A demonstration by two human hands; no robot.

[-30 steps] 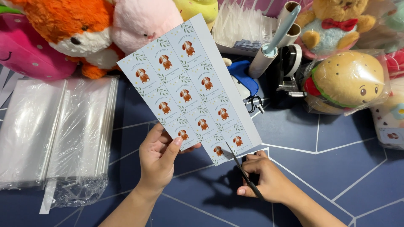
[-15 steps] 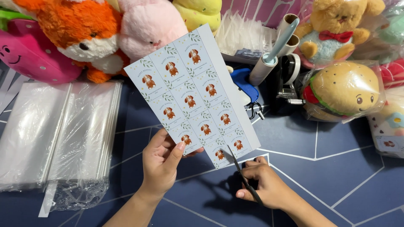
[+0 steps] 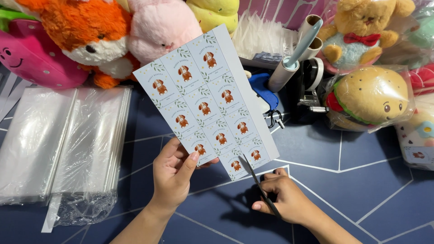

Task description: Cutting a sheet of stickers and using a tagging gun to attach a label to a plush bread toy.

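Counter (image 3: 370,180): dark blue with pale lines — carries everything below and around both grips.
Plastic bags (image 3: 58,144): clear stack, well left of the left grip.
Plush toys (image 3: 99,40): row above the sheet; a bagged burger plush (image 3: 370,97) up and right of the right grip.
Sticker sheet (image 3: 208,99): tilted, rising up from the left grip; its lower edge meets the blades.
Left hand (image 3: 172,174): grip closed on the sheet's lower left corner.
Right hand (image 3: 285,199): grip closed around the scissors' handles.
Scissors (image 3: 257,183): blades point up-left — tips at the sheet's bottom edge.
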